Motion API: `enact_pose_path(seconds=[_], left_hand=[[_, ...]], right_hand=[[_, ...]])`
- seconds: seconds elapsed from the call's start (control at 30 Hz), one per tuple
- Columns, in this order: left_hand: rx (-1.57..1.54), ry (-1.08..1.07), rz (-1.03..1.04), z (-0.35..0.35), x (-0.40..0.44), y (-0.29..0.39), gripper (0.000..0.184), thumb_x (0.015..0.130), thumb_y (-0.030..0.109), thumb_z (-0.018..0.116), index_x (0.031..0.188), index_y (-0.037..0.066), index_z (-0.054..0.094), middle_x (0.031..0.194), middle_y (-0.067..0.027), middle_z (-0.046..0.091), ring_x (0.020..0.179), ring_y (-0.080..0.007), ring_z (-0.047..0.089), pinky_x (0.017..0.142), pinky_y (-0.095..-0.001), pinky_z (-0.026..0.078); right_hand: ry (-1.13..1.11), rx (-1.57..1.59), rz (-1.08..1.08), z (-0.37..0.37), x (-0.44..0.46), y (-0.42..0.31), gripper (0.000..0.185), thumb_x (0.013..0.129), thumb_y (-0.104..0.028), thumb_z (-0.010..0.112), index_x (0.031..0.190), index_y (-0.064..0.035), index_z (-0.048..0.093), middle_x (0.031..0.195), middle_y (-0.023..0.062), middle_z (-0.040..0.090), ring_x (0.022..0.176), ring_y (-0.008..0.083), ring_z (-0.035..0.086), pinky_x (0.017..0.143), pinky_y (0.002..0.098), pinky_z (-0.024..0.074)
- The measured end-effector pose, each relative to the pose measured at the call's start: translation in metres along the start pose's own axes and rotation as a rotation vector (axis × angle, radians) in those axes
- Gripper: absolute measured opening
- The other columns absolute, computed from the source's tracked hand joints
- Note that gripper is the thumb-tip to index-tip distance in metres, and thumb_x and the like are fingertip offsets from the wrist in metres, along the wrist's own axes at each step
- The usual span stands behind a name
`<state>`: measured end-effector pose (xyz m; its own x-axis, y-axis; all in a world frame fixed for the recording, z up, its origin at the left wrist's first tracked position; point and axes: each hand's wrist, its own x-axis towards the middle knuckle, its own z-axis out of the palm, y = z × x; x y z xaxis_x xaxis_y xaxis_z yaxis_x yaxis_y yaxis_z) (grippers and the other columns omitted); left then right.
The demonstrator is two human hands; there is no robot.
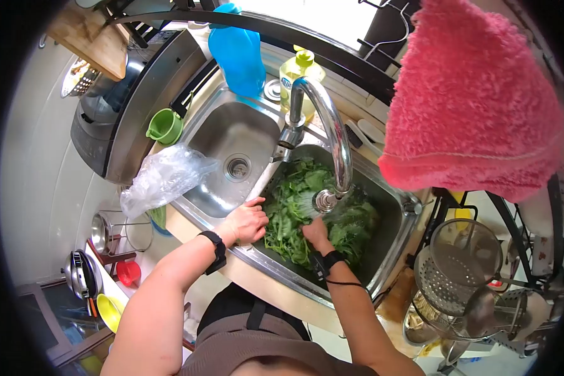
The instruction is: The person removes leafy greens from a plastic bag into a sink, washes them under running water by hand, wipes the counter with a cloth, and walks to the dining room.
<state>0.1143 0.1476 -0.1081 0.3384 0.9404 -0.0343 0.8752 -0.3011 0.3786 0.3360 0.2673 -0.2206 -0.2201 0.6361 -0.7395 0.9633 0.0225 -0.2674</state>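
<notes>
Leafy greens (288, 216) fill much of the right basin, with water spraying onto them from the chrome faucet (339, 144). My right hand (316, 233) is down among the leaves just below the spout, closed on some of them; its fingertips are hidden by the greens. My left hand (247, 223) rests on the sink divider (264, 182) at the left edge of the greens, its fingers curled over the rim and partly out of sight. Both wrists wear dark bands.
A clear plastic bag (166, 175) hangs over the left basin's (213, 182) edge, near a green cup (165, 126). Behind the sink stand a blue bottle (238, 56) and a dish soap bottle (291, 75). A pink towel (470, 106) hangs at right above strainers (445, 282).
</notes>
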Motion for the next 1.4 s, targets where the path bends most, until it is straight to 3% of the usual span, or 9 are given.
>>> enact_pose_path(seconds=[0.07, 0.2, 0.33, 0.43, 0.77, 0.83, 1.03, 1.2, 1.4], left_hand=[[0.008, 0.007, 0.003, -0.001, 0.0, 0.001, 0.015, 0.074, 0.022, 0.058, 0.069, 0.008, 0.062, 0.072, -0.0063, 0.063, 0.082, -0.0231, 0.06, 0.113, -0.0414, 0.032], [0.057, -0.02, 0.015, -0.003, 0.0, 0.001, 0.014, 0.074, 0.022, 0.059, 0.069, 0.009, 0.063, 0.072, -0.0064, 0.063, 0.083, -0.0228, 0.06, 0.113, -0.041, 0.031], [0.059, -0.042, 0.016, -0.002, 0.001, 0.001, 0.015, 0.074, 0.022, 0.058, 0.07, 0.009, 0.063, 0.072, -0.0068, 0.062, 0.085, -0.0224, 0.06, 0.113, -0.0405, 0.03], [0.019, 0.014, 0.017, -0.002, -0.001, 0.001, 0.016, 0.074, 0.023, 0.058, 0.068, 0.009, 0.063, 0.07, -0.0065, 0.062, 0.084, -0.0228, 0.06, 0.112, -0.0409, 0.031], [0.003, 0.058, 0.028, 0.003, -0.001, -0.005, 0.015, 0.073, 0.022, 0.058, 0.066, 0.009, 0.06, 0.069, -0.0059, 0.06, 0.081, -0.0233, 0.059, 0.112, -0.0418, 0.032], [0.017, 0.074, 0.04, 0.004, -0.002, -0.002, 0.015, 0.073, 0.022, 0.058, 0.066, 0.009, 0.059, 0.069, -0.0053, 0.06, 0.08, -0.0232, 0.059, 0.112, -0.0419, 0.032], [-0.066, -0.062, -0.046, 0.007, 0.024, 0.009, 0.058, 0.077, 0.013, 0.065, 0.133, 0.012, 0.049, 0.138, -0.0164, 0.046, 0.127, -0.0313, 0.046, 0.108, -0.0437, 0.035], [-0.435, 0.199, -0.387, 0.045, 0.108, -0.021, 0.061, 0.082, 0.022, 0.064, 0.137, 0.006, 0.043, 0.145, -0.0236, 0.036, 0.13, -0.0448, 0.038, 0.11, -0.0498, 0.032], [-0.758, -0.212, -0.781, 0.111, 0.15, -0.04, 0.092, 0.078, 0.064, 0.061, 0.152, 0.024, 0.024, 0.156, -0.0225, 0.017, 0.138, -0.0461, 0.026, 0.113, -0.0481, 0.027]], right_hand=[[-0.156, 0.733, -0.212, -0.021, -0.043, -0.018, 0.043, 0.078, -0.01, 0.076, 0.116, 0.0029, 0.06, 0.098, 0.0079, 0.069, 0.093, 0.0204, 0.064, 0.084, 0.0313, 0.0488], [-0.38, 1.018, -0.545, -0.015, -0.036, -0.019, 0.042, 0.079, -0.002, 0.074, 0.118, 0.0004, 0.06, 0.105, 0.0042, 0.066, 0.095, 0.0143, 0.059, 0.085, 0.0299, 0.0477], [-0.414, 0.968, -0.488, -0.027, -0.042, -0.007, 0.052, 0.078, -0.01, 0.078, 0.124, -0.001, 0.057, 0.115, 0.0067, 0.064, 0.105, 0.0162, 0.058, 0.091, 0.0307, 0.0464], [-0.178, 0.334, -0.601, -0.058, -0.032, 0.023, 0.092, 0.066, -0.038, 0.086, 0.139, -0.0032, 0.043, 0.132, 0.0236, 0.053, 0.126, 0.0377, 0.048, 0.104, 0.0391, 0.0395], [0.641, 0.008, -0.772, -0.071, 0.078, 0.039, 0.078, 0.069, -0.026, 0.081, 0.136, -0.0038, 0.047, 0.133, 0.0155, 0.052, 0.123, 0.0301, 0.048, 0.106, 0.0402, 0.0376], [0.435, 0.016, -0.609, -0.002, 0.128, 0.067, 0.074, 0.072, -0.029, 0.08, 0.134, -0.0036, 0.049, 0.13, 0.0153, 0.055, 0.12, 0.0289, 0.05, 0.104, 0.0392, 0.0392], [-0.241, 0.283, -0.567, -0.031, 0.004, 0.021, 0.073, 0.071, -0.045, 0.081, 0.124, -0.0012, 0.059, 0.117, 0.0165, 0.064, 0.105, 0.0245, 0.06, 0.095, 0.0355, 0.0451], [-0.045, 0.255, -0.522, -0.064, -0.029, 0.046, 0.06, 0.077, -0.041, 0.079, 0.119, -0.0006, 0.063, 0.118, 0.0141, 0.064, 0.104, 0.0253, 0.06, 0.089, 0.0367, 0.0466], [0.241, 0.459, -0.238, -0.129, -0.061, 0.088, 0.082, 0.077, -0.056, 0.072, 0.134, -0.001, 0.052, 0.139, 0.0194, 0.05, 0.124, 0.0318, 0.049, 0.102, 0.0401, 0.0392]])
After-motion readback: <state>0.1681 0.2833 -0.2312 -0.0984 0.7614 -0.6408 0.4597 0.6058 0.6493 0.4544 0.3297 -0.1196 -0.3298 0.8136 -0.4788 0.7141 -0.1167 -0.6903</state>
